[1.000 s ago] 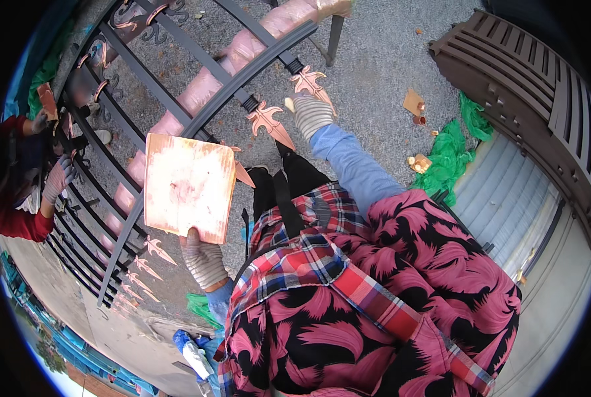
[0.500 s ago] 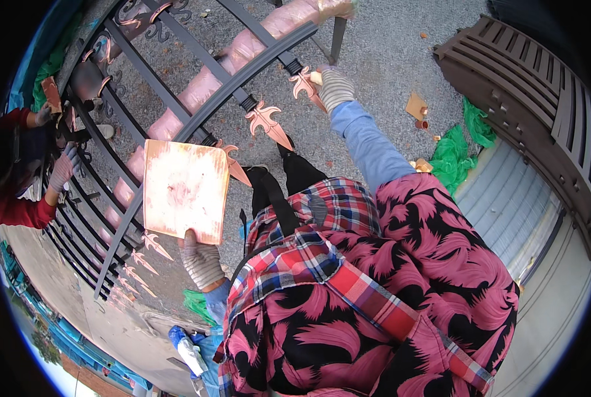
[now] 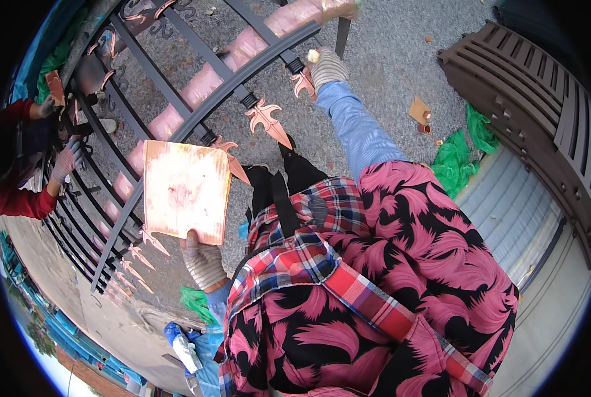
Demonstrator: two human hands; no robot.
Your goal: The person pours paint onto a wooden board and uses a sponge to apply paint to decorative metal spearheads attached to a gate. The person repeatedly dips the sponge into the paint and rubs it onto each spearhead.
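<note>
My left hand, in a striped glove with bare fingertips, grips the lower edge of a flat square board smeared with pale copper colour. My right hand, gloved alike, pinches a small cream sponge-like piece. It is beside a copper-coloured spear finial on the end of a dark metal fence panel, and covers the finial's tip. Another copper finial points toward me between my hands. A third finial is partly behind the board.
Pink wrapped padding runs under the fence. At the left a co-worker's gloved hand is by the bars; the other holds a board. Brown slatted panels, green plastic and a cardboard scrap are on the right.
My right hand has moved up and slightly left, from the finial's side toward its base at the fence. The board in my left hand has hardly moved. The co-worker's hands shifted slightly.
</note>
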